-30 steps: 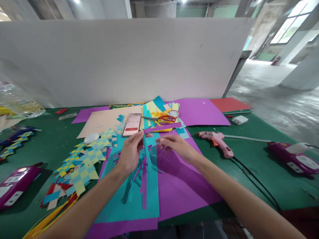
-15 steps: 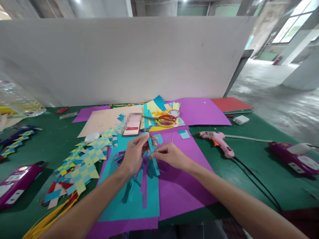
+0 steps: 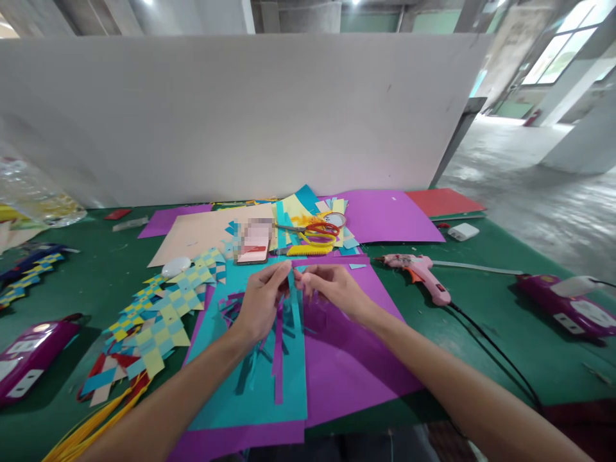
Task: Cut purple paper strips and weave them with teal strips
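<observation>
- Both hands are brought together over the middle of the tabletop: the left hand (image 3: 260, 301) and the right hand (image 3: 332, 287) are pinched on the top of a teal paper strip (image 3: 294, 308).
- Below the fingers the strip hangs over a teal paper sheet (image 3: 260, 391), which is laid on a purple paper sheet (image 3: 351, 359) at the near edge.
- Woven paper pieces (image 3: 158, 314) are spread toward the left edge.
- Scissors (image 3: 315, 231) and a phone (image 3: 253, 247) are seen toward the far edge.
- A pink glue gun (image 3: 418, 273) is laid to the right.
</observation>
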Demonstrator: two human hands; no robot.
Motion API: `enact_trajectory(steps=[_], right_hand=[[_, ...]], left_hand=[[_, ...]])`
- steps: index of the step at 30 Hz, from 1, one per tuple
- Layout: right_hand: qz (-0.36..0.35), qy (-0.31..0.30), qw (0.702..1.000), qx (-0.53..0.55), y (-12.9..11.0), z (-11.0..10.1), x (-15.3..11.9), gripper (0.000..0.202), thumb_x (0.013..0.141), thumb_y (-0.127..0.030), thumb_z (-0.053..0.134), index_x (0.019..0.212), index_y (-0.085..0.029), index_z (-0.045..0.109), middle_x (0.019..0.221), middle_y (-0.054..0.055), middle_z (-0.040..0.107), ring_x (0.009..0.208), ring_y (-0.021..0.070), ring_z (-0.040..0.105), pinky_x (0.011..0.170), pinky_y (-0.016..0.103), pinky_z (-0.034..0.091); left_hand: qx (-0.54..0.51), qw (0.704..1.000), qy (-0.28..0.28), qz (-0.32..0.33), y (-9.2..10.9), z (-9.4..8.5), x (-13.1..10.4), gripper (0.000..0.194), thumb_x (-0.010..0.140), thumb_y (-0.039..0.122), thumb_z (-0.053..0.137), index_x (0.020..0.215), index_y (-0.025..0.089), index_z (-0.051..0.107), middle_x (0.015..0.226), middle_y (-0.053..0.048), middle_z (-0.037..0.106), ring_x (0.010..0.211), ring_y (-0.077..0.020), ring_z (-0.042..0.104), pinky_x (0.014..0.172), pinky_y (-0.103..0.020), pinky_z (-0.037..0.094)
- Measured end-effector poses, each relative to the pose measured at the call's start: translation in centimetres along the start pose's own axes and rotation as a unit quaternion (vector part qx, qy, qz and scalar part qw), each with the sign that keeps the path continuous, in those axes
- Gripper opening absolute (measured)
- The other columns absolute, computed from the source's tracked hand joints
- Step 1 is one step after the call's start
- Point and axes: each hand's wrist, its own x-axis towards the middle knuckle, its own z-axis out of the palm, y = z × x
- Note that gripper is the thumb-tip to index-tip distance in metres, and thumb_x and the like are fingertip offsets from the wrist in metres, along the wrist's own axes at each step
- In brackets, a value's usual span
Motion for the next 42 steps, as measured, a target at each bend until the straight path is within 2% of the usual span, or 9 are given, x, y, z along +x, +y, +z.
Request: enact_trajectory(steps=[4,6,15,22,27,30,35,39,42], right_hand=[[-0.068,0.12,0.989,0.062,0.1,-0.2,0.0,0.025,0.077,-0.044,0.068,0.076,-0.02,0.061,0.058,-0.004,0.055,0.051,0.0092,0.049,0.05,0.024,0.04],[-0.078,0.137,0.986,0.056,0.0,-0.3,-0.1,0.023,0.078,-0.041,0.068,0.075,-0.02,0.061,0.056,-0.004,0.055,0.049,0.0093,0.049,0.048,0.024,0.04],[-0.068,0.121,0.99,0.038,-0.7,-1.1,-0.2,0.026,0.079,-0.041,0.067,0.067,-0.019,0.059,0.047,-0.004,0.054,0.04,0.0095,0.048,0.041,0.024,0.034],[-0.065,0.116,0.988,0.075,-0.6,-0.7,-0.2,0.03,0.08,-0.041,0.065,0.062,-0.019,0.054,0.046,-0.004,0.053,0.039,0.0087,0.047,0.041,0.024,0.033],[-0.045,0.081,0.993,0.075,-0.7,-0.5,-0.1,0.026,0.073,-0.041,0.072,0.074,-0.018,0.06,0.053,-0.004,0.056,0.045,0.0093,0.049,0.042,0.022,0.034],[-0.036,0.083,0.994,0.067,-1.0,-0.6,-0.2,0.027,0.071,-0.041,0.073,0.07,-0.018,0.06,0.053,-0.004,0.055,0.046,0.0096,0.05,0.043,0.023,0.037],[-0.051,0.08,0.995,0.024,-1.5,-1.2,-0.4,0.024,0.073,-0.037,0.073,0.066,-0.018,0.06,0.05,-0.004,0.055,0.043,0.0093,0.048,0.044,0.024,0.038],[-0.041,0.055,0.998,0.01,-1.4,-1.3,-0.2,0.025,0.074,-0.039,0.072,0.07,-0.017,0.061,0.051,-0.004,0.055,0.044,0.0089,0.048,0.043,0.023,0.036],[-0.009,0.053,0.999,0.007,-1.3,-1.2,0.0,0.028,0.075,-0.042,0.07,0.072,-0.017,0.058,0.052,-0.004,0.054,0.044,0.0087,0.047,0.042,0.022,0.033]], left_hand=[[0.036,0.999,-0.015,0.017,-0.4,0.3,-0.2,0.027,0.085,0.04,0.063,0.079,0.016,0.073,0.07,-0.003,0.068,0.062,-0.0135,0.058,0.053,-0.022,0.042],[0.05,0.998,-0.027,0.023,-0.5,0.3,-0.3,0.027,0.086,0.04,0.061,0.083,0.016,0.074,0.073,-0.004,0.07,0.064,-0.0144,0.06,0.055,-0.023,0.044],[0.164,0.984,-0.044,0.054,0.6,0.2,-0.5,0.021,0.083,0.036,0.065,0.076,0.016,0.072,0.074,-0.004,0.074,0.054,-0.014,0.06,0.055,-0.025,0.049],[0.149,0.986,-0.046,0.06,0.4,0.2,-0.7,0.022,0.085,0.036,0.063,0.078,0.017,0.072,0.078,-0.005,0.073,0.057,-0.0156,0.063,0.058,-0.027,0.051],[0.123,0.989,-0.064,0.055,0.3,0.0,-0.6,0.021,0.085,0.034,0.063,0.075,0.016,0.069,0.073,-0.003,0.068,0.059,-0.0156,0.062,0.059,-0.026,0.05],[0.122,0.989,-0.074,0.042,0.4,0.0,-0.5,0.02,0.084,0.034,0.063,0.076,0.017,0.068,0.072,-0.001,0.065,0.059,-0.015,0.061,0.058,-0.026,0.05],[0.21,0.971,-0.102,0.046,1.1,-0.4,-0.3,0.033,0.087,0.039,0.058,0.064,0.017,0.063,0.055,0.003,0.052,0.051,-0.0116,0.052,0.052,-0.024,0.041],[0.237,0.966,-0.087,0.061,1.2,-0.8,-0.2,0.037,0.087,0.04,0.057,0.059,0.016,0.062,0.05,0.002,0.051,0.05,-0.0109,0.048,0.051,-0.024,0.036],[0.192,0.978,-0.029,0.076,0.8,-1.0,0.2,0.034,0.085,0.039,0.061,0.059,0.015,0.063,0.053,0.001,0.054,0.052,-0.0109,0.048,0.051,-0.023,0.038]])
